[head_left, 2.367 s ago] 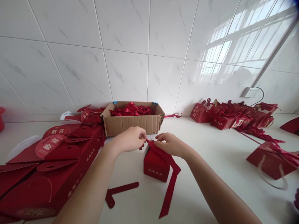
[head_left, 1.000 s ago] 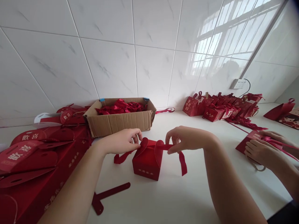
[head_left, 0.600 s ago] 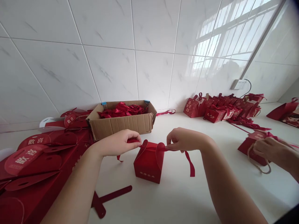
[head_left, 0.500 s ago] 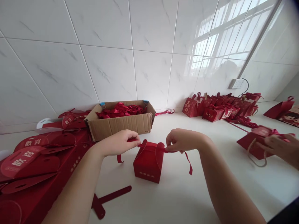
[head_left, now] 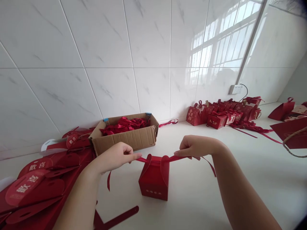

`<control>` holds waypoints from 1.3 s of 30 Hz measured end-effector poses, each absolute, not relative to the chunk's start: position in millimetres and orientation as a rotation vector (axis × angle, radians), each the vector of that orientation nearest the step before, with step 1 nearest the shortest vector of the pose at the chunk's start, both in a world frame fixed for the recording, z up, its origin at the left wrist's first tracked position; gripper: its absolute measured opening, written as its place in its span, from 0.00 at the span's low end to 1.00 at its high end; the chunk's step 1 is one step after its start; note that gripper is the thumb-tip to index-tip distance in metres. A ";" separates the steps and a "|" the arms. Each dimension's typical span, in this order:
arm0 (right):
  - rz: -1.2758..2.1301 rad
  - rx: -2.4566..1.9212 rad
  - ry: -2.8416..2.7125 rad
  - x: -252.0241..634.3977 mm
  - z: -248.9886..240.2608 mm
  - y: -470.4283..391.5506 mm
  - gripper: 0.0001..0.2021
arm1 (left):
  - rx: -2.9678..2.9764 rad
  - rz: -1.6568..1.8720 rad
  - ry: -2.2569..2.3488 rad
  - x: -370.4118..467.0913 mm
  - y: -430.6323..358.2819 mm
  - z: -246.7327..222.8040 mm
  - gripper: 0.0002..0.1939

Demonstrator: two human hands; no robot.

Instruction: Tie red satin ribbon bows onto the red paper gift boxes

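Observation:
A small red gift box (head_left: pixel 154 183) with gold lettering stands upright on the white table in front of me. A red ribbon (head_left: pixel 177 158) runs through its two rounded top flaps and out on both sides. To the left of the box, my left hand (head_left: pixel 121 155) pinches one side of the ribbon between thumb and fingers, its loose tail hanging below. My right hand (head_left: pixel 192 147) pinches the other side to the right of the box, with that tail trailing past the fingers. Between each hand and the box the ribbon looks fairly straight.
A cardboard box (head_left: pixel 129 140) full of red ribbons stands against the tiled wall. Several larger red boxes (head_left: pixel 35 188) crowd the left side. Near my left forearm lie dark red strips (head_left: pixel 122 218). Finished-looking red boxes (head_left: pixel 217 120) stand at the back right; another with a rope handle (head_left: pixel 291 132) is nearer.
Both hands have moved outward from the box, drawing longer stretches of ribbon out at each side. Another person's hand at the right has left the view. The camera has tilted up somewhat.

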State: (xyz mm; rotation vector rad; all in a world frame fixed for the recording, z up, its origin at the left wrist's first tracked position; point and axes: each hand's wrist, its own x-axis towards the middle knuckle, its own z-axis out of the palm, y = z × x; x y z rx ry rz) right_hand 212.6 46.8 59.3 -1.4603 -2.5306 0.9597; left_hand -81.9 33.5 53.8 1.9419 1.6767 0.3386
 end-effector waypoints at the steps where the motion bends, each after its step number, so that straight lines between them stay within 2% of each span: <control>1: 1.000 -1.374 -2.501 216.2 61.8 45.6 0.22 | 1.929 0.391 1.626 -81.9 31.3 56.9 0.24; 7: 1.323 -0.915 -2.371 228.3 66.7 44.5 0.16 | 1.853 0.728 1.353 -77.2 20.0 68.4 0.19; 18: 1.613 -0.441 -1.697 217.7 51.9 57.1 0.11 | 1.715 1.055 1.142 -78.3 3.8 78.0 0.13; 23: 1.585 -0.399 -1.498 207.1 53.3 52.2 0.08 | 1.600 1.162 1.068 -72.9 4.7 77.9 0.15; 29: 1.536 -0.394 -1.492 197.4 54.5 47.7 0.12 | 1.312 1.394 0.883 -63.3 1.4 82.8 0.08; 36: 1.379 -0.411 -1.539 196.1 56.6 46.3 0.26 | 1.154 1.473 0.745 -63.9 -1.8 87.5 0.05; 39: 1.196 -0.472 -1.579 192.6 58.3 43.2 0.22 | 1.136 1.519 0.756 -65.5 -0.7 86.0 0.05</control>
